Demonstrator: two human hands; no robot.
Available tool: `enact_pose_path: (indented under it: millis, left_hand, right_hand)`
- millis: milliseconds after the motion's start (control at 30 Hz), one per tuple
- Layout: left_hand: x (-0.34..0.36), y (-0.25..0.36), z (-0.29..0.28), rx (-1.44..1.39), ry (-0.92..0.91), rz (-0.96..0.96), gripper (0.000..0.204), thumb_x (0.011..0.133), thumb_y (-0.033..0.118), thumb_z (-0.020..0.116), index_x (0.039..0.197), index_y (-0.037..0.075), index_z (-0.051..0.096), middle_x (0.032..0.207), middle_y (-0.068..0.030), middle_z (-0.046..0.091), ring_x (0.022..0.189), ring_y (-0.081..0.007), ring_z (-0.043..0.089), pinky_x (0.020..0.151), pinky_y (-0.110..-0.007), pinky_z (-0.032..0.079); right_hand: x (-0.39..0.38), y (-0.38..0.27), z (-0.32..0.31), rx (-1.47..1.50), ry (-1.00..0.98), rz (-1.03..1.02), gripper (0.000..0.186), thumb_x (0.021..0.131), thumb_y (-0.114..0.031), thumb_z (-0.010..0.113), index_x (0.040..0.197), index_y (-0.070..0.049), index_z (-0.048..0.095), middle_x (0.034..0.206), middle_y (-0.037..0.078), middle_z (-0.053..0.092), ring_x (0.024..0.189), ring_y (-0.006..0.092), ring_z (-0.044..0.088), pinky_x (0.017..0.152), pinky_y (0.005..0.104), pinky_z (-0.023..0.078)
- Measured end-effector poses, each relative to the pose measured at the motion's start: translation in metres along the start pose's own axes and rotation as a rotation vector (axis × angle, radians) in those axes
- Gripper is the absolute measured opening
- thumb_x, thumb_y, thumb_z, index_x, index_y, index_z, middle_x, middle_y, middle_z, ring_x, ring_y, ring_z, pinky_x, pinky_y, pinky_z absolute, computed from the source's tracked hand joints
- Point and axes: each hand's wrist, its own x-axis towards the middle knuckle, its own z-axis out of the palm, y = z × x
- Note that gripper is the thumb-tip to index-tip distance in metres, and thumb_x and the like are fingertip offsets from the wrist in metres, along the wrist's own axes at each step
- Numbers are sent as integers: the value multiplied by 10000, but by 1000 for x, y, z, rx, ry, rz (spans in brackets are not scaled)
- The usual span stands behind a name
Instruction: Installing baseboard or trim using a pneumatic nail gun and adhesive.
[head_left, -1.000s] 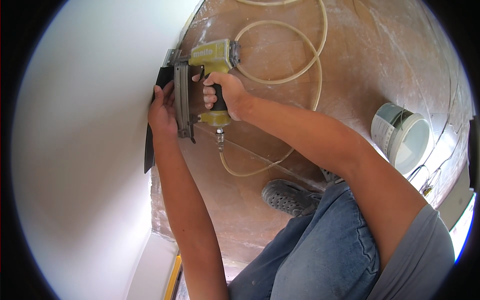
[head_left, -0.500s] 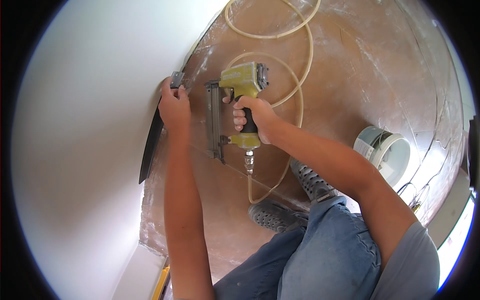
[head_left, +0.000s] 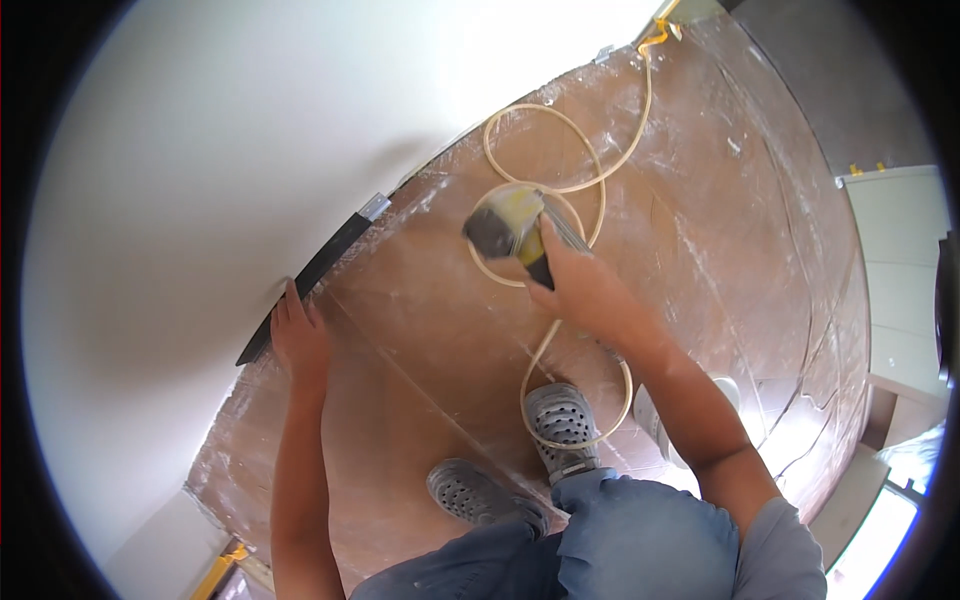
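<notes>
A black strip (head_left: 335,248) runs along the foot of the white wall, with a small silver metal piece (head_left: 375,207) at its far end. My left hand (head_left: 300,335) rests on the nearer part of this strip, its fingers stretched out against it. In my right hand (head_left: 580,285) is a yellow-green and black nail gun (head_left: 518,215), held by its grip above the floor and smeared by motion. The gun's trigger is hidden. A pale air hose (head_left: 603,190) lies in loops under and around it.
Brown sheeting (head_left: 430,300) with white smears covers the floor beside the white wall (head_left: 230,150). My feet in grey clogs (head_left: 560,415) stand near a hose loop. A white bucket (head_left: 655,420) is partly hidden behind my right arm. Pale cabinets (head_left: 905,270) line the right side.
My left hand has gone from the metal end piece to the nearer part of the black strip. The nail gun has been turned in my right hand. The whole view has shifted.
</notes>
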Motion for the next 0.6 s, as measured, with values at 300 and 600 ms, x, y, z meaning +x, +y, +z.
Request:
enact_pose_path:
  millis: [300, 600]
  left_hand:
    - [-1, -21, 4, 62, 5, -175, 300, 921, 131, 653, 1203, 41, 605, 1112, -170, 648, 1074, -372, 615, 937, -470, 506]
    - [-28, -42, -10, 139, -116, -35, 123, 900, 72, 594, 1019, 76, 624, 973, -170, 651, 958, -384, 643, 838, -490, 522]
  right_hand:
    - [-25, 23, 48, -463, -214, -306, 734, 925, -165, 555, 1559, 41, 247, 1128, 189, 669, 807, 350, 715, 687, 447, 571]
    - [-13, 45, 56, -598, -99, -621, 707, 916, -122, 510, 1556, 50, 263, 1075, 160, 665, 843, 285, 708, 734, 402, 568]
